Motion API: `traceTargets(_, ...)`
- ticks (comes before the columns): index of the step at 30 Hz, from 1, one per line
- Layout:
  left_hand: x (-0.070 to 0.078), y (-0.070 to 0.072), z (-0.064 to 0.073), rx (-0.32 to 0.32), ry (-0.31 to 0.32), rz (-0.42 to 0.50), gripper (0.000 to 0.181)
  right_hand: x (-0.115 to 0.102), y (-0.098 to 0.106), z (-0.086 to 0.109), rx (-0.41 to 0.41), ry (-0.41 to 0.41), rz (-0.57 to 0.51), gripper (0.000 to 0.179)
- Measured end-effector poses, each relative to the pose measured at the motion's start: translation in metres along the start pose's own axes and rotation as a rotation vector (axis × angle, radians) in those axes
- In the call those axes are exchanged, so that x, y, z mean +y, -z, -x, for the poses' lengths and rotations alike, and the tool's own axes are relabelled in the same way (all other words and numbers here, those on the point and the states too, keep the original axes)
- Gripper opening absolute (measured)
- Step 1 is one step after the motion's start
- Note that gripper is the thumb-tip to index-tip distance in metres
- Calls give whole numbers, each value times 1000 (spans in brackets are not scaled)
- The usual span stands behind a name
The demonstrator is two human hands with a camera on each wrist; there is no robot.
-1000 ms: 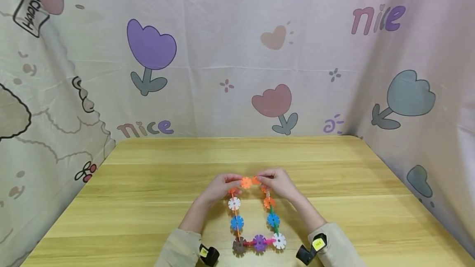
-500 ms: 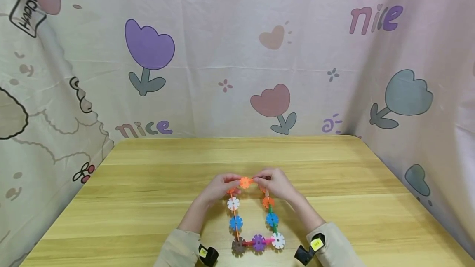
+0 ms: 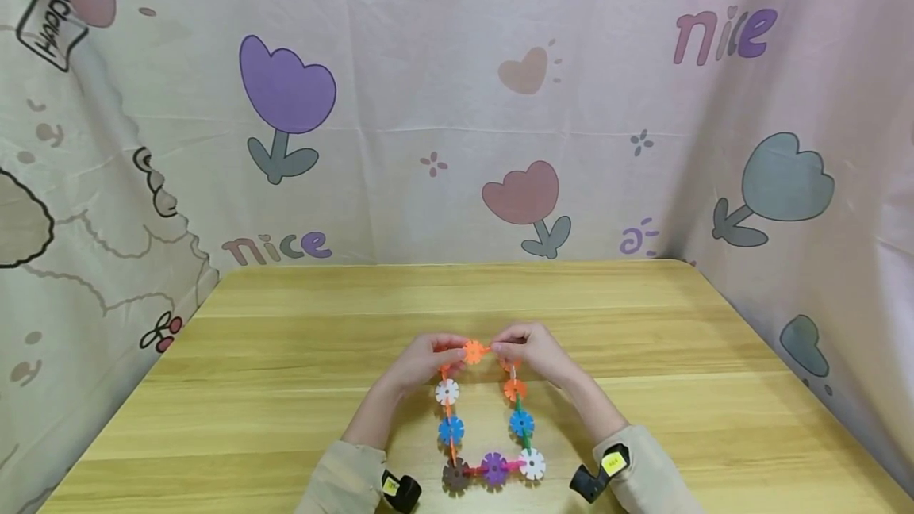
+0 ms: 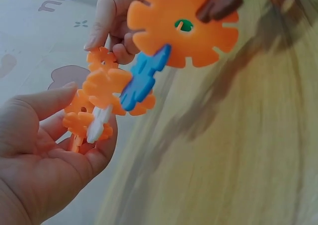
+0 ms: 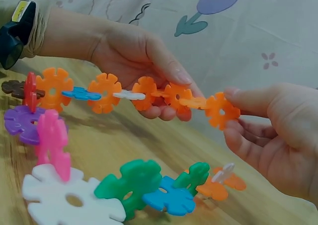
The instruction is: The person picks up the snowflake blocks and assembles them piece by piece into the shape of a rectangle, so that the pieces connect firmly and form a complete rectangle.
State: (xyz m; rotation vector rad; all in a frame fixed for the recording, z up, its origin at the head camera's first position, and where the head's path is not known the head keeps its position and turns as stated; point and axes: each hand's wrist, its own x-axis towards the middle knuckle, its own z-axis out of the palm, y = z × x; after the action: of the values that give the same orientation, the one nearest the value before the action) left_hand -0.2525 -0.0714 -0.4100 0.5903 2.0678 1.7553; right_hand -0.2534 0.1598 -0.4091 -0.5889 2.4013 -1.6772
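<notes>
A chain of notched plastic snowflake discs runs in a rough rectangle between my hands, slotted together at angles. My left hand [image 3: 417,362] grips orange discs [image 4: 79,119] at its far left corner, thumb on top and fingers beneath. Opposite, my right hand [image 5: 288,130] pinches an end orange disc [image 5: 221,111] between thumb and fingers. This disc adjoins another orange disc [image 3: 474,351] between the hands. The near side holds a brown disc [image 3: 455,474], a purple disc [image 3: 494,468] and a white disc [image 3: 531,464]. Below the right hand, the right side ends in orange discs [image 5: 218,187].
The chain lies over a wood-grain table [image 3: 321,324]. A patterned cloth [image 3: 400,101] hangs behind and at both sides. Each sleeve carries a black wrist camera, one left [image 3: 402,492] and one right [image 3: 598,474].
The orange disc at my right fingertips has turned from partly face-on to edge-on. The chain's near side has shifted slightly left. My left hand keeps its grip.
</notes>
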Motion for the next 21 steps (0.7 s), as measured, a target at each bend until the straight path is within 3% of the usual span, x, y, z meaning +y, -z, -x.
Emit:
traceTargets(11,-4,4,-2,-12,-7,22,37,-4,-1,1,-27,-23,62,32)
traceTargets(21,-2,6,-1,-36,-31,-1,35,-15,-10,1,72,-119,-16,24)
